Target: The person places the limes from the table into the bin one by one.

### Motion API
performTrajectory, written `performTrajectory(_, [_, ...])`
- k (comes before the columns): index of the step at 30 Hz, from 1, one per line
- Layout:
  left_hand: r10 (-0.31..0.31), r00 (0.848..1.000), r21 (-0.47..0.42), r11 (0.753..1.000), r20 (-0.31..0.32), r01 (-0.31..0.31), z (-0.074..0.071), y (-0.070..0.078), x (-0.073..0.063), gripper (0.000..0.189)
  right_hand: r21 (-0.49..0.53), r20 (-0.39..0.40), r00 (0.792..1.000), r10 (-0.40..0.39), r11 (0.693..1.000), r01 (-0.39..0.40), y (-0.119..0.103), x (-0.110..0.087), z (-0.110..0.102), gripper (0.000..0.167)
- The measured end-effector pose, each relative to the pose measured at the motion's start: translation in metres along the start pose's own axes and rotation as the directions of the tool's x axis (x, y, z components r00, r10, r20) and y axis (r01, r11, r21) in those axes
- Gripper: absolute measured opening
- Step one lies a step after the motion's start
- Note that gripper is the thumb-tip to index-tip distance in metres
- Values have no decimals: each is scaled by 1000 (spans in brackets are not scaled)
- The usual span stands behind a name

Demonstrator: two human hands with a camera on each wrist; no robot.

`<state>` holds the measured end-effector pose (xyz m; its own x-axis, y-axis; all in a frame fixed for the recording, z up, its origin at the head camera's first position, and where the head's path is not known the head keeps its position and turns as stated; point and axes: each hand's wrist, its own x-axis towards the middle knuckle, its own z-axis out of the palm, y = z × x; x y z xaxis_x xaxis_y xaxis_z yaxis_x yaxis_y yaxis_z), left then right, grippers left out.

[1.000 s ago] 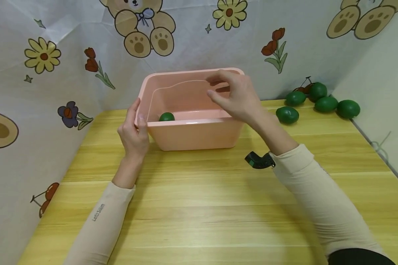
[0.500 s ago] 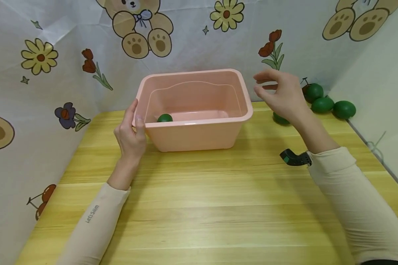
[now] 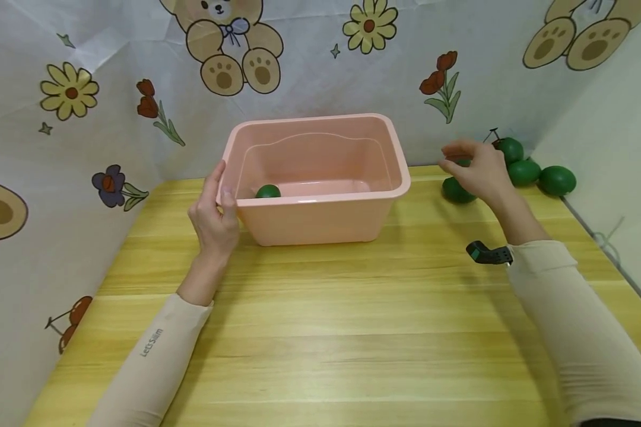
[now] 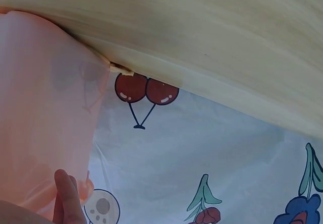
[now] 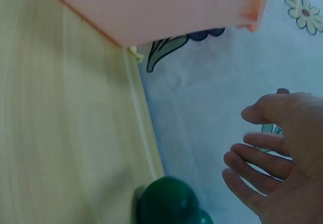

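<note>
A pink plastic basin [image 3: 320,220] stands on the table, with one green lime-like fruit [image 3: 268,191] inside at its left. My left hand [image 3: 213,219] grips the basin's left rim, thumb at the near corner. In the left wrist view, fingers [image 4: 68,199] lie against the outer wall of the basin [image 4: 45,93]. To the basin's right, my right hand [image 3: 481,169] hovers over the loose green fruits, its fingers apart and holding nothing. It partly covers the nearest fruit [image 3: 457,190] and another behind it. The right wrist view has the spread hand [image 5: 277,158] beside a green fruit [image 5: 169,201].
Several more green fruits, including one at the far right [image 3: 557,180], lie in the back right corner. A patterned cloth [image 3: 310,77] hangs behind the wooden table [image 3: 342,332], and a pale wall [image 3: 614,154] borders its right side.
My right hand has moved from above the basin rightward, then down towards the green fruits. The left hand has kept its grip on the rim.
</note>
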<state>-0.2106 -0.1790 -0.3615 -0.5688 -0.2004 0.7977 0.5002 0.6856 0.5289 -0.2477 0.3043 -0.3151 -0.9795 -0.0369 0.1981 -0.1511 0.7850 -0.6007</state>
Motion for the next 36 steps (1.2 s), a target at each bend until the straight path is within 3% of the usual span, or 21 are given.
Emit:
performTrajectory(12, [-7,999,-16,1000,-36,7,4,0,-2,65,-7,39,997,59,998,-59,32,-2,4,52])
performTrajectory(22, [-23,999,-22,1000,-43,22,6,0,-2,66,-76,136,984,119,991,-109,58,-5,10,57])
performTrajectory(30, [-30,999,-31,999,-40,29,6,0,-2,65,-80,133,981,139,988,-129,68,-7,15,65])
performTrajectory(36, [-28,999,-34,999,-45,26,7,-1,-3,67,-39,86,988,129,991,-126,70,-10,19,68])
